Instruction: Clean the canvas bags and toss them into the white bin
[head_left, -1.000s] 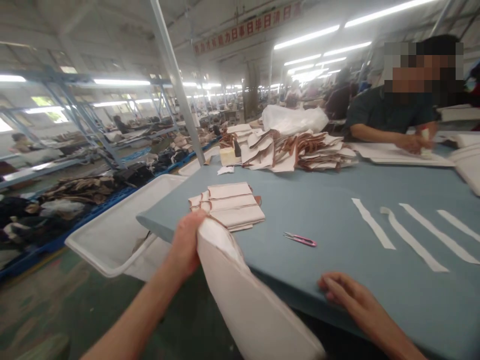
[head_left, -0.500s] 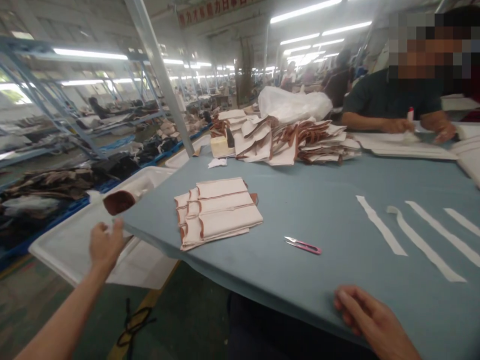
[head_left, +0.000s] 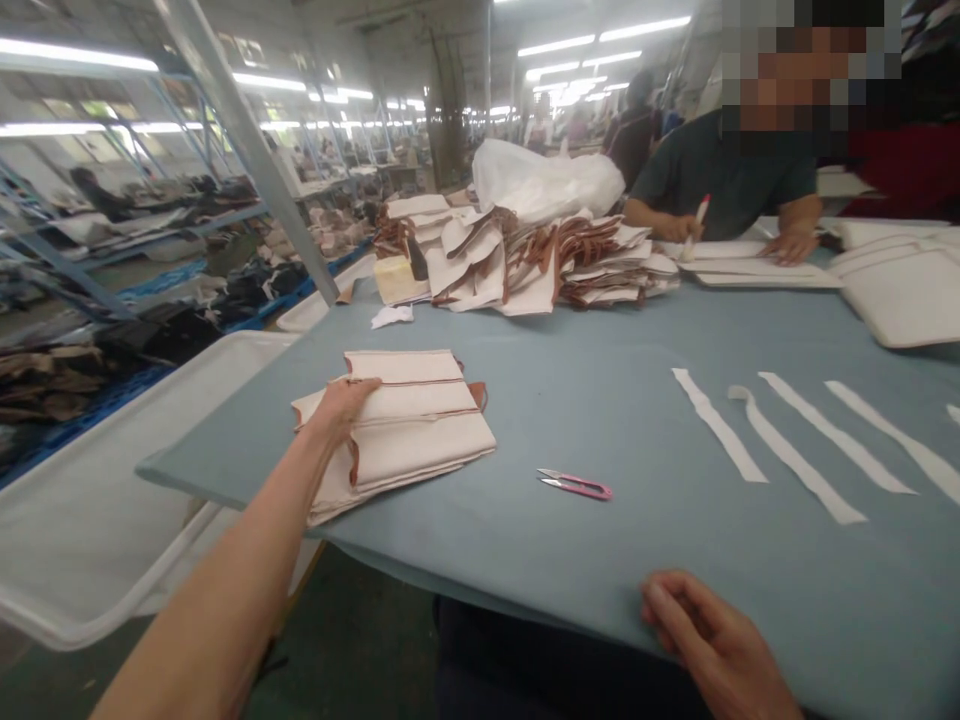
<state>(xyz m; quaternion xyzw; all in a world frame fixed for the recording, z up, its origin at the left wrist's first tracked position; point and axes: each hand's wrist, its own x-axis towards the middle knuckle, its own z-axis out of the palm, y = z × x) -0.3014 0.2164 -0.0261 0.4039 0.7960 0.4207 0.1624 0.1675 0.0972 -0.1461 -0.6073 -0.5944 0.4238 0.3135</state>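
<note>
My left hand is closed at the left edge of a cream fabric piece with brown trim, part of a small overlapping pile on the blue-green table. Its fingertips lie over the edge; the underside of the grip is hidden. Loosely curled, with nothing visible in its fingers, my right hand rests at the near table edge. Between the hands lie pink-handled thread snips, blades pointing left, touched by neither hand. White strips are spread on the right side of the table.
At the back, a heap of cream and brown pieces has a clear plastic bag on top. Across the table a co-worker's hand holds a red-tipped pen over cream panels. A white bin stands left beside the table.
My left hand has moved right from above the bin, where a dark brown piece was near it, onto the cream pile. The view has turned right. My right hand stays curled at the table edge.
</note>
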